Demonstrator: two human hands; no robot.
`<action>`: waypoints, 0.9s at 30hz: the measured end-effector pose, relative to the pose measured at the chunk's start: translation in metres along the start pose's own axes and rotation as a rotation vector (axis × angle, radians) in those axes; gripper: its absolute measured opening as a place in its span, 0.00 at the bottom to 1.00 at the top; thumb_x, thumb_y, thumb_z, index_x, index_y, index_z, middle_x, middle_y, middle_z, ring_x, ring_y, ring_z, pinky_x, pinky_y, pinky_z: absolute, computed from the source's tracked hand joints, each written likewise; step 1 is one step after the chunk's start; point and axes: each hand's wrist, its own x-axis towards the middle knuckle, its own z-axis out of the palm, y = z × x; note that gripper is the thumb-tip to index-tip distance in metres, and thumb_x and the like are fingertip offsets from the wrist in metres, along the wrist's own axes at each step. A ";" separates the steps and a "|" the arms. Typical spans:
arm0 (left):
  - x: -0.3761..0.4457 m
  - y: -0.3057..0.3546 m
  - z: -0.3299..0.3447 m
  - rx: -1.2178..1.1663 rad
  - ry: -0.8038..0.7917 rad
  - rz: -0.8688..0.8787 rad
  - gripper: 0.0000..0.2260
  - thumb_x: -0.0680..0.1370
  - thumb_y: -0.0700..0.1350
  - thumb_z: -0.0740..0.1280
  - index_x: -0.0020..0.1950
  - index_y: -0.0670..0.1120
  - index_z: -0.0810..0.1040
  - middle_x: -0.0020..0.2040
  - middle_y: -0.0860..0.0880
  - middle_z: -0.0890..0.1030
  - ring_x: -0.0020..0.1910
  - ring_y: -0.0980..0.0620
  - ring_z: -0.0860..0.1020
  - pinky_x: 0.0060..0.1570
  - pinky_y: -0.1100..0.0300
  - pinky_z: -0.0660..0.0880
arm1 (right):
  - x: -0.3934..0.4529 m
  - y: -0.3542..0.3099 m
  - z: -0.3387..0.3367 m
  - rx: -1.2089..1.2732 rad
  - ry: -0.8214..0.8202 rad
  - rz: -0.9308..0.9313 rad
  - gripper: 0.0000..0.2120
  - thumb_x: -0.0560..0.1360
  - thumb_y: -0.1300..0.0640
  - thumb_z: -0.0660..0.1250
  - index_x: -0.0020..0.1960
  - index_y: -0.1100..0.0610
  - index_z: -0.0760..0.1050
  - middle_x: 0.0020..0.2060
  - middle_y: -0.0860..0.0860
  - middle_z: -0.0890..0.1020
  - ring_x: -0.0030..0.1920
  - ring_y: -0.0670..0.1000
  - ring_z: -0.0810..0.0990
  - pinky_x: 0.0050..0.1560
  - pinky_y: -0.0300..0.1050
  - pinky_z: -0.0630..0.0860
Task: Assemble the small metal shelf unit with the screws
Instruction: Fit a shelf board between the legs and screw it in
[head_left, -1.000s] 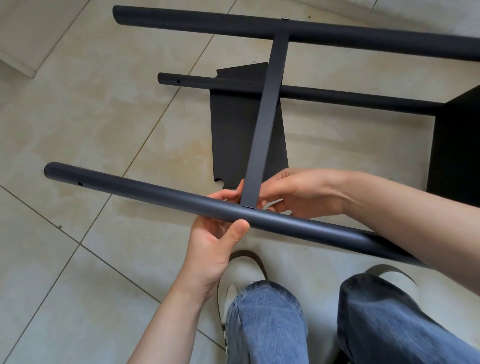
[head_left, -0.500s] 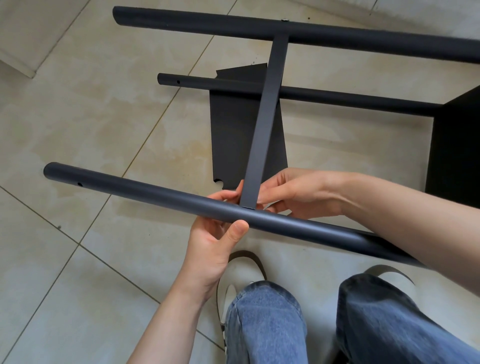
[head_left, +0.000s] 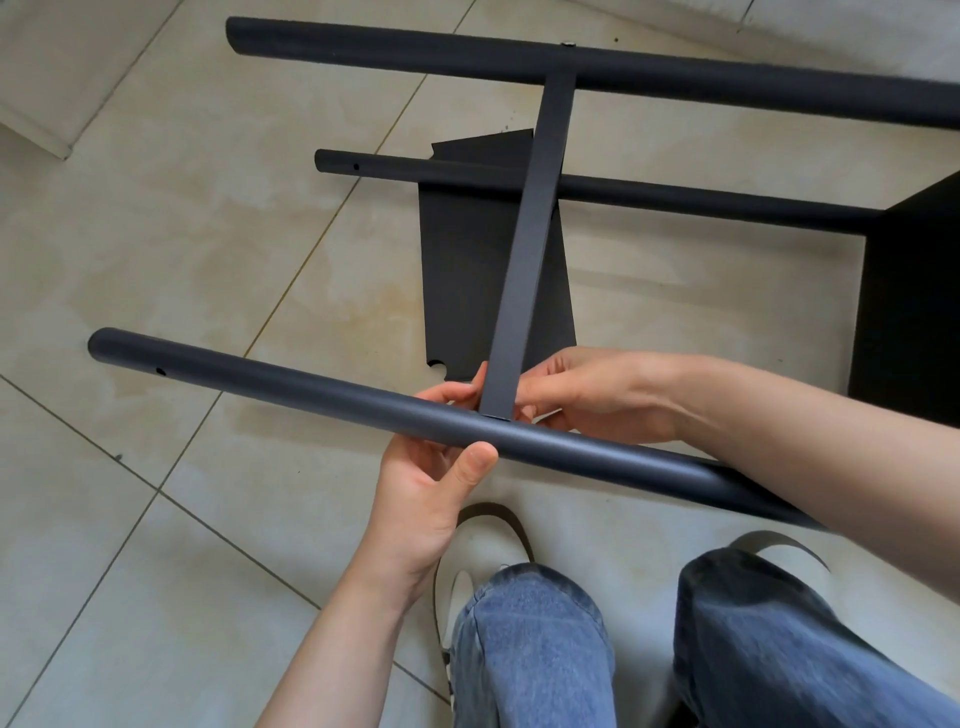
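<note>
1. The near tube (head_left: 322, 395) is held raised off the tiled floor (head_left: 171, 249), apparently so that its hole can be lined up with the end of the flat crossbar (head_left: 530, 244).
2. The left hand (head_left: 431, 488) is wrapped under the near tube, the thumb pressed on its near side; this grip seems meant to steady and turn it.
3. The right hand (head_left: 587, 395) is closed round the crossbar's near end, fingers pinching just where it meets the tube, probably to seat a screw; no screw is visible there.
4. The crossbar's far end is already fixed to the far tube (head_left: 727, 78), where a screw head (head_left: 569, 44) shows.
5. A thinner tube (head_left: 675, 197) and a flat panel (head_left: 467, 270) are left lying on the floor between the two, presumably awaiting fitting.
6. No brand, label or writing can be read on any part.
</note>
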 end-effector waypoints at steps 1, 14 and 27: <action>0.000 0.000 0.000 -0.001 -0.010 0.005 0.22 0.67 0.60 0.79 0.58 0.59 0.80 0.55 0.49 0.83 0.59 0.48 0.81 0.58 0.62 0.75 | 0.000 -0.001 0.000 -0.007 0.002 -0.007 0.14 0.60 0.40 0.76 0.32 0.51 0.83 0.36 0.50 0.80 0.40 0.47 0.78 0.49 0.43 0.75; 0.000 -0.001 -0.001 -0.003 0.000 -0.005 0.24 0.64 0.62 0.80 0.58 0.59 0.80 0.55 0.47 0.83 0.58 0.47 0.81 0.57 0.61 0.76 | -0.004 -0.005 -0.012 -0.004 -0.021 0.042 0.09 0.74 0.52 0.71 0.36 0.52 0.84 0.37 0.49 0.82 0.42 0.48 0.78 0.49 0.45 0.78; 0.000 0.001 0.000 0.017 0.004 -0.004 0.25 0.64 0.63 0.80 0.57 0.59 0.80 0.56 0.42 0.82 0.58 0.43 0.81 0.58 0.60 0.76 | 0.001 -0.002 -0.010 0.067 -0.074 0.056 0.09 0.71 0.53 0.71 0.33 0.53 0.84 0.35 0.50 0.80 0.38 0.47 0.78 0.47 0.43 0.76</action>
